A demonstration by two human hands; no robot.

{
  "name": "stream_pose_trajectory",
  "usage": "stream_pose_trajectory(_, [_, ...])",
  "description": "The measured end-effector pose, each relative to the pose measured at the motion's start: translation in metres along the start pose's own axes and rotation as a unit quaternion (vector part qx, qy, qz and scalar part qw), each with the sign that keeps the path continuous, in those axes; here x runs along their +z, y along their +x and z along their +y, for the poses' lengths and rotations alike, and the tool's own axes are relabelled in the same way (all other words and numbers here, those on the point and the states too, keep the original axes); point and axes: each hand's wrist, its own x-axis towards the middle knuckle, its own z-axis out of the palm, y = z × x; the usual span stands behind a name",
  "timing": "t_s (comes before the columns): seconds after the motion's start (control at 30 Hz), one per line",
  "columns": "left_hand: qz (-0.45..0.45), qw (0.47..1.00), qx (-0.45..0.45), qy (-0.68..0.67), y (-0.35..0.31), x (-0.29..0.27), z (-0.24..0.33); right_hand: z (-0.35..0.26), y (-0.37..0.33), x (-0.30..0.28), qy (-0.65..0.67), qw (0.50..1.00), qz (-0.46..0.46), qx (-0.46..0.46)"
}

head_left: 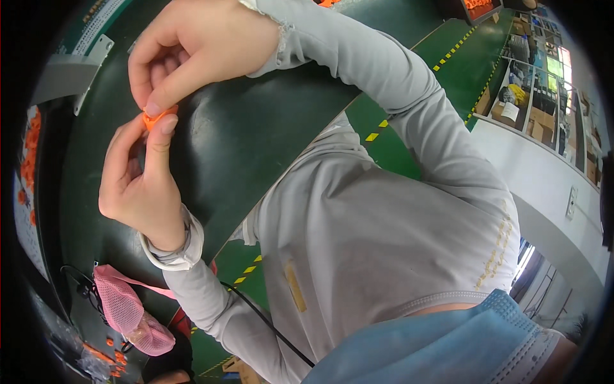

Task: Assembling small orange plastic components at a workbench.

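where the right hand (pixel 208 45) and left hand (pixel 144 185) meet, a small orange piece (pixel 155 120) sits over the bench (pixel 236 141), the fingers of both clamped on it right at their tips. neither hand is nearer, and its long axis is too covered to tell. room lies over the green surface between the hands and the bench's body-side edge; a grey fixture (pixel 61 80) stands beyond the right hand, a pink mesh pouch (pixel 121 307) below the left.
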Motion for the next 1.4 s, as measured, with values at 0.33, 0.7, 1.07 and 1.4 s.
stream_pose_trajectory(0.33, [-0.014, 0.996, -0.057, -0.074, 0.001, 0.000, -0.001, -0.017, -0.005, -0.002, -0.156, 0.986, 0.023, -0.056])
stream_pose_trajectory(0.7, [-0.040, 0.973, 0.011, -0.226, 0.010, -0.006, -0.012, -0.028, -0.010, -0.022, -0.173, 0.966, 0.095, -0.170])
stream_pose_trajectory(1.07, [-0.025, 0.964, -0.100, -0.243, 0.008, -0.009, -0.016, 0.009, 0.005, -0.004, -0.367, 0.869, 0.150, -0.296])
stream_pose_trajectory(1.4, [-0.018, 0.956, -0.092, -0.279, 0.008, -0.011, -0.016, 0.008, 0.002, -0.003, -0.357, 0.877, 0.153, -0.281])
